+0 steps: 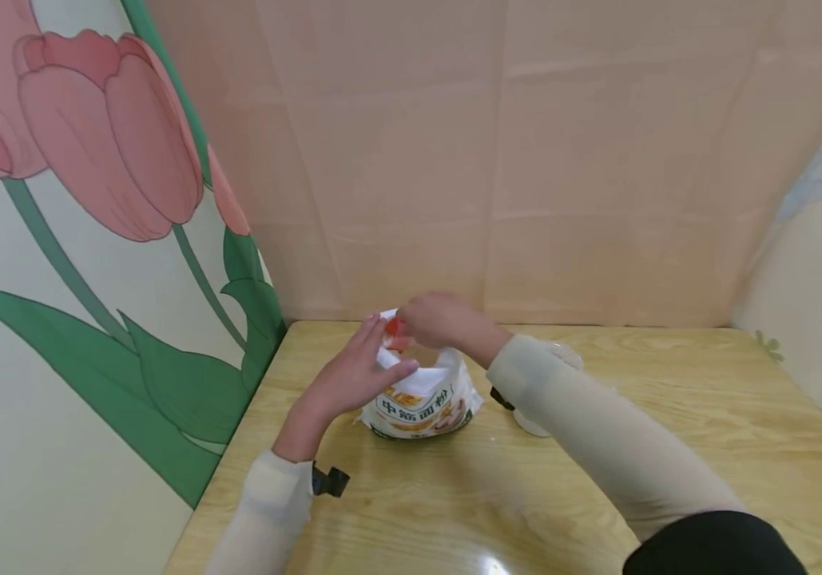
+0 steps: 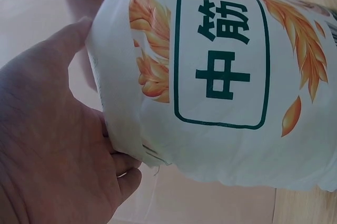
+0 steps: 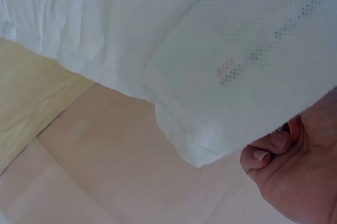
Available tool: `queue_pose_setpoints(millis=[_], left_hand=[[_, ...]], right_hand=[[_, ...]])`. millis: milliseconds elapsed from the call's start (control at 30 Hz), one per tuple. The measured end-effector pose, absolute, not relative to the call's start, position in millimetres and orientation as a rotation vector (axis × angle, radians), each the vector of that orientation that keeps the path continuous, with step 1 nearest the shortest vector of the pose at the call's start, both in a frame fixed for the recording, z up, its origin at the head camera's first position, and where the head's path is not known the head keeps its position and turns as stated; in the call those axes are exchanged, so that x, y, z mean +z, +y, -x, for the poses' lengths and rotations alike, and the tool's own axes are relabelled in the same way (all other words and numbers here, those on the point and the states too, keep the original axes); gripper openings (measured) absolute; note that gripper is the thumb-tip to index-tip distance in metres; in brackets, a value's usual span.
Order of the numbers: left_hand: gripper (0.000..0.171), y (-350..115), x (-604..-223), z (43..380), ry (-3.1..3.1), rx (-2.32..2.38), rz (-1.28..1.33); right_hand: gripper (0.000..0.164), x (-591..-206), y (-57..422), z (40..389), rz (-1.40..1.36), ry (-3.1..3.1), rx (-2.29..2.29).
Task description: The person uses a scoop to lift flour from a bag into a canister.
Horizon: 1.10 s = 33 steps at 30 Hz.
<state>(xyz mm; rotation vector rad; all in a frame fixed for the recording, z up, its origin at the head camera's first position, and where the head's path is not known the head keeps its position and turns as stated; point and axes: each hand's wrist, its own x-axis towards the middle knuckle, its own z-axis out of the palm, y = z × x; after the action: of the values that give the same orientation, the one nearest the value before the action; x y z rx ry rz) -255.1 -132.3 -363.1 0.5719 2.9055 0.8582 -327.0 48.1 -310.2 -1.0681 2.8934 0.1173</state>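
Observation:
A white flour bag with green lettering and wheat pictures stands open-mouthed on the table. My left hand holds its rim on the left, with the thumb along the near edge and the fingers farther back. My right hand is over the far side of the mouth, its fingers curled. In the right wrist view a sliver of a red-orange thing shows within those fingers; the rest is hidden by the hand and the bag's folded rim. The bag's contents cannot be made out clearly.
A clear round container stands right of the bag, mostly hidden behind my right forearm. The wooden table meets a pink sheet at the back and a tulip-painted wall at the left.

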Motion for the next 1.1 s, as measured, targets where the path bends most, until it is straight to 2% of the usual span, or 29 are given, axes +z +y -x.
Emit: queue_pose_setpoints(millis=[167, 333, 633, 1100], left_hand=[[0.108, -134.1, -362.9, 255.6, 2.907, 0.844, -0.573], [0.106, -135.6, -363.5, 254.8, 2.892, 0.861, -0.557], [0.105, -137.4, -365.1, 255.0, 2.892, 0.852, -0.544], [0.111, -140.0, -362.1, 256.0, 2.901, 0.855, -0.532]], right_hand=[[0.020, -315.1, 45.1, 331.1, 1.019, 2.885, 0.043], [0.022, -321.2, 46.4, 335.1, 0.970, 2.854, -0.134], [0.019, -329.2, 55.7, 340.8, 1.102, 2.845, -0.242], [0.029, -329.8, 80.7, 331.2, 1.239, 2.766, -0.471]])
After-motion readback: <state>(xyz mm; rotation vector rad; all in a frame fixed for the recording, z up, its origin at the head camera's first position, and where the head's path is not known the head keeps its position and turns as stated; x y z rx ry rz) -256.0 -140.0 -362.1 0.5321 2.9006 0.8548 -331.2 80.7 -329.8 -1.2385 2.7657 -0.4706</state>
